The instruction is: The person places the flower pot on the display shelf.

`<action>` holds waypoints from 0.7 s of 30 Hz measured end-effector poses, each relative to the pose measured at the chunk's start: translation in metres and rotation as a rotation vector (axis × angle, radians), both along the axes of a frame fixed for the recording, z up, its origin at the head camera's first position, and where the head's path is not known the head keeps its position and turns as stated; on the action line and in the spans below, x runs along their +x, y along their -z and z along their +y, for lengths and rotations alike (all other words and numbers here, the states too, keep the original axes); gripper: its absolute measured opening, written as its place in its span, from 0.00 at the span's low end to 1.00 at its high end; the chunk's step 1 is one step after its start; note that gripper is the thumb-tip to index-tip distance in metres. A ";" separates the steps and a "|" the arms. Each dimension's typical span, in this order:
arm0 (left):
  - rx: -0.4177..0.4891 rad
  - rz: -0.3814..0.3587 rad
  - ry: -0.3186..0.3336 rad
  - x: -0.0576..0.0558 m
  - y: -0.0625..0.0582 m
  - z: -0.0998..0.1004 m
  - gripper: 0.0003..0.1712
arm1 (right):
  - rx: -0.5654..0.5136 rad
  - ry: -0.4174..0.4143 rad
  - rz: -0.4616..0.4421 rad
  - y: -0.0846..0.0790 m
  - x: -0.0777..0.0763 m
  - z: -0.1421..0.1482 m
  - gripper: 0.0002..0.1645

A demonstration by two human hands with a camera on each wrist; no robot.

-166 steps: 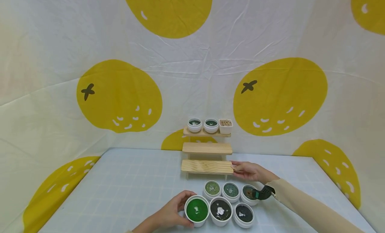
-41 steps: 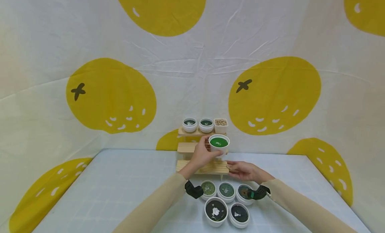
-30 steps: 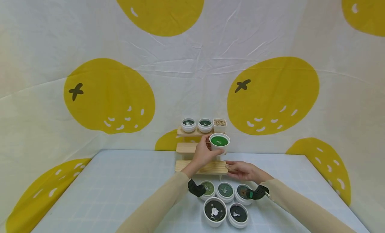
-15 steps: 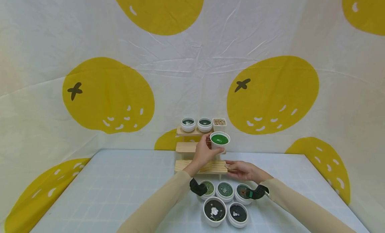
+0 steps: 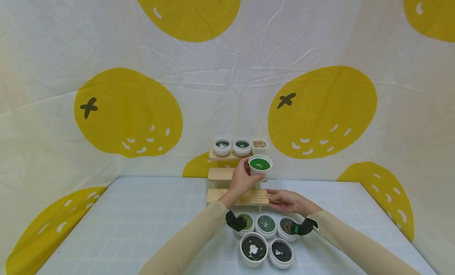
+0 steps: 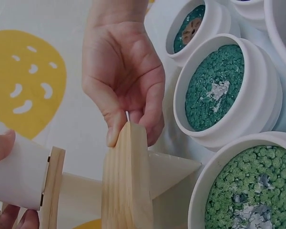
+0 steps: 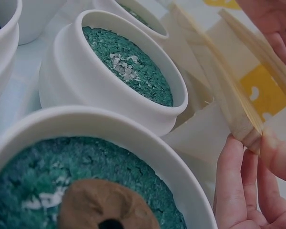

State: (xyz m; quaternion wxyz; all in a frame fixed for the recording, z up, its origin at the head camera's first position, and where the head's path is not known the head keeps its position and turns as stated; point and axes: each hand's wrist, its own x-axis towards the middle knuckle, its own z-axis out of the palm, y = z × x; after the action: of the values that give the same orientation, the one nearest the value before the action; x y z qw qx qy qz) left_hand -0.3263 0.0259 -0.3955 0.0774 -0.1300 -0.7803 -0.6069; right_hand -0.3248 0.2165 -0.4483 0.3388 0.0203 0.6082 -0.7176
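My left hand (image 5: 241,182) grips a white cup (image 5: 260,164) with a bright green filling, upright over the right end of the middle board of a three-step wooden shelf (image 5: 218,196). In the left wrist view the base of the cup (image 6: 19,167) is right at that board (image 6: 52,186). My right hand (image 5: 290,202) pinches the right end of the lowest board between thumb and fingers; the left wrist view shows this grip on the board (image 6: 126,181) closely. Just in front stand white round tubs, one with dark teal filling (image 5: 266,224).
On the top board stand two white tubs (image 5: 222,147) and a square pot of beige bits (image 5: 259,147). A black-filled cup (image 5: 254,249) and a black-filled tub (image 5: 281,253) stand nearest on the table (image 5: 117,227). A white cloth with yellow fruit (image 5: 131,109) hangs behind.
My left hand has carried the green-filled cup from the front row on the table up to the middle board; lately it has hardly moved. The right hand has kept its hold on the lowest board.
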 end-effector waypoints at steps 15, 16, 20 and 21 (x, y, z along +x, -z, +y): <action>0.046 0.031 0.006 0.007 0.001 -0.009 0.43 | -0.006 -0.013 0.012 -0.002 0.001 0.000 0.37; 0.045 0.035 0.007 0.008 0.001 -0.010 0.43 | -0.007 -0.017 0.014 -0.002 0.001 0.000 0.38; 0.051 0.014 0.016 0.012 0.002 -0.017 0.42 | -0.013 -0.023 0.008 -0.002 0.001 0.000 0.39; 0.055 0.010 0.018 0.013 0.003 -0.018 0.43 | -0.014 -0.022 0.008 -0.002 0.001 0.000 0.39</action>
State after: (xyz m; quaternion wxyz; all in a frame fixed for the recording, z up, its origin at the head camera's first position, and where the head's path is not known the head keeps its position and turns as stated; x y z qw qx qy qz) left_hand -0.3136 0.0074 -0.3980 0.0792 -0.1378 -0.7617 -0.6282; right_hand -0.3237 0.2165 -0.4464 0.3446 0.0084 0.6045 -0.7182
